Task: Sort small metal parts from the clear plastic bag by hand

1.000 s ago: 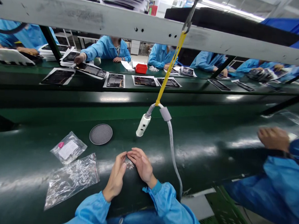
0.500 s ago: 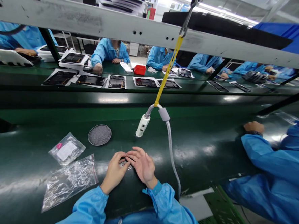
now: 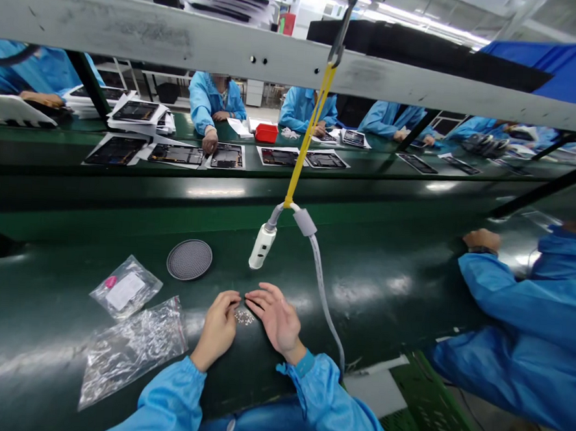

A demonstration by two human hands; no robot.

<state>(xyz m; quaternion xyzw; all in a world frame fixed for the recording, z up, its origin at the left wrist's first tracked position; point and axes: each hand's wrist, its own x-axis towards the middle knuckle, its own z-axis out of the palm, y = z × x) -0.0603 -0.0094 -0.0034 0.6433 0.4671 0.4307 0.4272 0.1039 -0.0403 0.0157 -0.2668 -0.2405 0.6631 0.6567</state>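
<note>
A small heap of tiny silver screws lies on the dark green belt in front of me. My left hand rests beside the heap on its left, fingers curled, fingertips touching its edge. On the heap's right lies my right hand, fingers spread flat, tips near the screws. Neither hand grips anything that I can see. A white electric screwdriver hangs on a yellow strap just above and behind my hands, its grey cable trailing down at my right.
A round grey mesh tray lies behind my left hand. Two clear plastic bags lie to the left. A co-worker's blue sleeve and hand rest on the belt at right. Other people work on dark panels across the far line.
My hands have parted a little, uncovering the screw heap. The co-worker's hand at right came down onto the belt. A person across the line reached an arm forward to a panel.
</note>
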